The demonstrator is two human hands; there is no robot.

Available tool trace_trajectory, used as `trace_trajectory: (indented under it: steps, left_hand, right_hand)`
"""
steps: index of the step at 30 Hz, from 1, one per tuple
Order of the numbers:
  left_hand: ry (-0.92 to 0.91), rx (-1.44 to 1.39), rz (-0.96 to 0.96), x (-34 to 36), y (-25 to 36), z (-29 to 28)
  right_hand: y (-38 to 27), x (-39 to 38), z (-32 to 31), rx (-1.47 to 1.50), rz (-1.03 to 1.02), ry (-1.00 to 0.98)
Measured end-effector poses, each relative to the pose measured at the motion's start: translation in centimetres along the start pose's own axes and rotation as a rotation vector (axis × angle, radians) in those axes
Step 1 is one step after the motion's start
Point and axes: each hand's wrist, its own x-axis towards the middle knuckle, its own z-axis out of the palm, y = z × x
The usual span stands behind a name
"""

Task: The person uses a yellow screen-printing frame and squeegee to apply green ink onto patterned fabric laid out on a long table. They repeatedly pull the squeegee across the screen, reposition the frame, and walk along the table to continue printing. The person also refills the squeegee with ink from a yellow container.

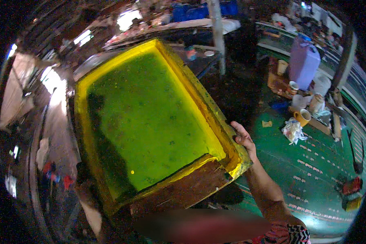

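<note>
A large screen printing frame (150,122) is held up tilted in front of me, with a translucent green mesh and bright yellow edges. Along its near side the wood shows brown. My right hand (244,140) grips the right edge near the lower corner, thumb and fingers closed on the rim. At the shadowed lower left edge is my left hand (84,179), holding the frame from that side; its fingers are mostly hidden in the dark.
To the right stretches a green table (272,175) with rows of small pale marks. On it are a purple jug (303,63), a yellow mug (302,117), a crumpled plastic bag (293,131) and a red block-like thing (351,186). A post (218,36) stands beyond the frame.
</note>
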Motion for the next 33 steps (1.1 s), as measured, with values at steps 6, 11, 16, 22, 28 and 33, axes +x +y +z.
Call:
trace_trajectory:
  steps: [6, 11, 16, 22, 28, 33]
  left_hand:
    - [-0.384, -0.096, 0.029, 11.7, -3.4, 13.9]
    - [-0.459, -0.069, -0.021, 17.4, -1.4, 30.9]
    - [-0.772, -0.344, -0.340, 14.9, 0.3, 45.4]
    - [-0.817, -0.324, -0.504, 10.2, 2.1, 59.5]
    - [-1.414, -0.716, -0.531, 7.4, 1.2, 75.2]
    - [-1.462, -0.518, -0.410, 6.6, 1.2, 91.7]
  right_hand:
    - [-6.5, 0.3, 0.6, -0.276, -0.306, 0.132]
    - [-9.7, 0.5, 4.5, -0.431, -0.482, 0.311]
    - [-14.2, -6.3, 2.8, -0.847, -0.735, 0.498]
    - [-18.1, -12.4, 5.3, -1.094, -0.907, 0.918]
    - [-20.9, -12.0, 5.9, -1.244, -1.034, 1.210]
    - [-25.1, -7.4, 2.9, -1.328, -1.104, 1.344]
